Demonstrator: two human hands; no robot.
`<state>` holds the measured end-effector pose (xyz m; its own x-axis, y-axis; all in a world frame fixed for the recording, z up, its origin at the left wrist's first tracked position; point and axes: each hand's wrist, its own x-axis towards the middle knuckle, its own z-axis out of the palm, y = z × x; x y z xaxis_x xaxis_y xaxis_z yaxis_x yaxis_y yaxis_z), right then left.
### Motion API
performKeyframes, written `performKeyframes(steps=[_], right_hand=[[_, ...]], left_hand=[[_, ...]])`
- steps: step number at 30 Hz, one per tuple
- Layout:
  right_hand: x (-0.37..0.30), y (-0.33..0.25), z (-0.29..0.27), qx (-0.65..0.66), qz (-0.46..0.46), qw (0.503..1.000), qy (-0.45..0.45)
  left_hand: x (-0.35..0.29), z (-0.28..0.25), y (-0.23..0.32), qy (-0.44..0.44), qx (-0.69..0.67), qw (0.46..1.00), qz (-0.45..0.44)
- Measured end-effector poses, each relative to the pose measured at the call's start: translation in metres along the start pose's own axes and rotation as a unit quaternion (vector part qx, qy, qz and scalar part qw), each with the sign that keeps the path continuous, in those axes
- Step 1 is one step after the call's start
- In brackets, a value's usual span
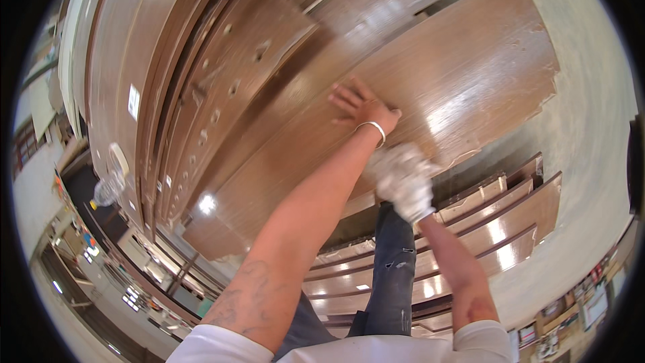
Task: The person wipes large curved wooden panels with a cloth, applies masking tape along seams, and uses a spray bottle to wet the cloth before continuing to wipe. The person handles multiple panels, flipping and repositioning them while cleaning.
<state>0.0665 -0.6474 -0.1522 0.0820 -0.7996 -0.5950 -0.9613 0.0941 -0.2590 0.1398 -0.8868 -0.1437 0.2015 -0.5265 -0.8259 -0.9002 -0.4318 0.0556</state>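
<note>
A large brown wooden panel (470,60) with a glossy, grained face lies slanted before me; its right edge is rough and chipped. My left hand (366,106), bare with a pale bracelet at the wrist, rests on the face of that panel with fingers spread. My right hand (405,178) wears a whitish, dirty work glove and is near the panel's lower edge, just below my left hand. Motion blurs the gloved fingers, so whether they hold anything is hidden.
More brown panels (252,54), some with round holes, lean in a stack on the left. Further panels (497,218) lie layered near my legs. A clear plastic bottle (107,190) and a tape roll (118,159) are at the far left. Cluttered shelves (557,326) stand lower right.
</note>
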Motion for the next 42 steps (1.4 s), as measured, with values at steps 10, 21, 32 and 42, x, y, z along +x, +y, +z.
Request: performKeyframes(steps=[10,21,32,42], right_hand=[[0.029,0.028,0.002,-0.138,-0.215,0.965,0.066],[0.173,-0.326,0.081,-0.753,-0.116,0.626,0.167],[0.035,-0.884,0.333,-0.184,-0.605,0.772,0.060],[0.011,-1.203,0.560,-0.202,-0.724,0.637,0.169]], left_hand=[[-0.067,0.001,-0.528,0.223,-0.087,0.959,0.149],[-0.253,0.172,-0.773,0.177,-0.360,0.894,-0.198],[-0.139,0.128,-0.969,0.286,-0.447,0.801,-0.277],[-0.089,0.084,-1.070,0.179,-0.434,0.833,-0.293]])
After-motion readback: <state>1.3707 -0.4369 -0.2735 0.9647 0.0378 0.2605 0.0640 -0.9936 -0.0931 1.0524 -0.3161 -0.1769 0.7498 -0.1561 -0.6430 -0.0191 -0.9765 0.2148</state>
